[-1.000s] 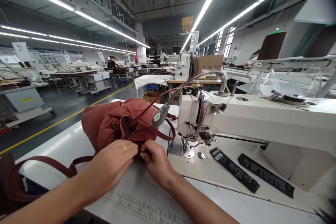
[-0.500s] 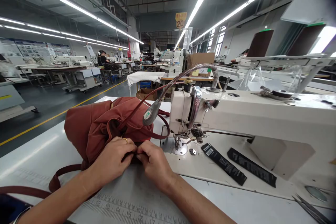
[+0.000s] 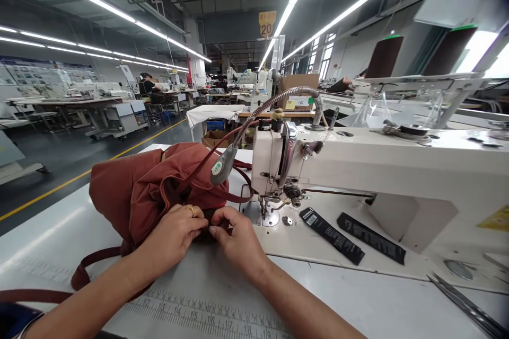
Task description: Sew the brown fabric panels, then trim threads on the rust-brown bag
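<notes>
A rust-red fabric bag [image 3: 147, 185] with long straps lies crumpled on the table, left of the sewing machine [image 3: 274, 164]. At the bag's near edge, my left hand [image 3: 181, 230] is closed, pinching its dark inner fabric. Just to the right, my right hand [image 3: 234, 235] is closed too, thumb and forefinger together on the same dark edge. What exactly lies between the fingertips is partly hidden. The needle and presser foot [image 3: 264, 209] stand a short way right of my right hand, apart from the bag's fabric.
Two black printed labels [image 3: 332, 235] lie on the machine bed. Metal tweezers [image 3: 465, 302] rest at the lower right. A printed ruler scale [image 3: 194, 315] runs along the table's front. The lamp [image 3: 223, 165] on a flexible neck hangs over the bag. Another person [image 3: 148, 87] sits far back left.
The view has shifted slightly, moving the machine leftward in the picture. My right fingers have opened out a little at the dark edge; both hands remain at the bag.
</notes>
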The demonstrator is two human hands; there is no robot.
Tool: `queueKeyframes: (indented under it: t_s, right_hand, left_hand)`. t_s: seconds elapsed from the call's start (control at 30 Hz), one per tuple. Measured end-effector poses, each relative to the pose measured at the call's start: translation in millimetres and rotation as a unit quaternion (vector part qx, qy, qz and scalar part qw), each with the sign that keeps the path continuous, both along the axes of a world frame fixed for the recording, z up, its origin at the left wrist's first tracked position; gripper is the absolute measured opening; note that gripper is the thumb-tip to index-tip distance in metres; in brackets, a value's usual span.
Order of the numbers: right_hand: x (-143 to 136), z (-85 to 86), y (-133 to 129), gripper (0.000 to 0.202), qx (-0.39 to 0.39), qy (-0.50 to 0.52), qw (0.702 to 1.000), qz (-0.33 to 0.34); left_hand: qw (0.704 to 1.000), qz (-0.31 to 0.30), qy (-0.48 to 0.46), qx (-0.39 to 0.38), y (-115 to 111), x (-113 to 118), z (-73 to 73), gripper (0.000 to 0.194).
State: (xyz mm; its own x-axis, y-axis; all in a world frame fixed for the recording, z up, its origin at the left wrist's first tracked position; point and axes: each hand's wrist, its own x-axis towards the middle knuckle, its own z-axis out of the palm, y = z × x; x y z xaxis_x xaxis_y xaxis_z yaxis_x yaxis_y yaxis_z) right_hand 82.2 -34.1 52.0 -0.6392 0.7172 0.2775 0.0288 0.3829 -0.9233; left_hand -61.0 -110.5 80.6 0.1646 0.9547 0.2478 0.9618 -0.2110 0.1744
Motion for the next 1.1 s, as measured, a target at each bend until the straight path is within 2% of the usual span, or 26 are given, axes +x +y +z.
queueKeyframes:
  t_s: [0.1, 0.23, 0.33, 0.47, 0.53, 0.63, 0.83, 1.1]
  right_hand:
    - [2, -1.2, 4, 0.01, -0.036, -0.029, 0.999, -0.026]
    - [4, -4.0, 8, 0.018, -0.081, -0.071, 0.993, -0.052]
    - [4, -5.9, 10, 0.018, -0.143, -0.097, 0.985, -0.026]
    - [1, -6.2, 11, 0.016, -0.233, -0.107, 0.966, 0.01]
    - [1, -4.5, 11, 0.015, -0.265, -0.097, 0.959, 0.016]
    - [2, -0.9, 10, 0.015, -0.3, -0.073, 0.951, 0.018]
    - [2, -0.8, 9, 0.018, -0.316, -0.036, 0.948, 0.026]
    - [-1, -8.9, 10, 0.021, -0.264, -0.044, 0.963, 0.045]
  left_hand:
    - [1.0, 0.001, 0.017, 0.02, 1, -3, -5.5, 0.027]
    - [0.998, 0.002, 0.027, 0.062, -2, -3, -13.0, 0.026]
    - [0.995, 0.006, 0.019, 0.1, -8, 1, -14.7, 0.024]
    - [0.988, -0.06, 0.033, 0.14, -13, 1, -16.9, 0.025]
    - [0.985, -0.086, 0.04, 0.143, -13, 0, -18.3, 0.026]
    - [0.988, -0.084, 0.03, 0.129, -11, -2, -17.7, 0.031]
    - [0.992, -0.091, -0.009, 0.091, -10, 0, -10.9, 0.03]
    - [0.981, -0.118, 0.033, 0.152, -17, 0, -18.2, 0.028]
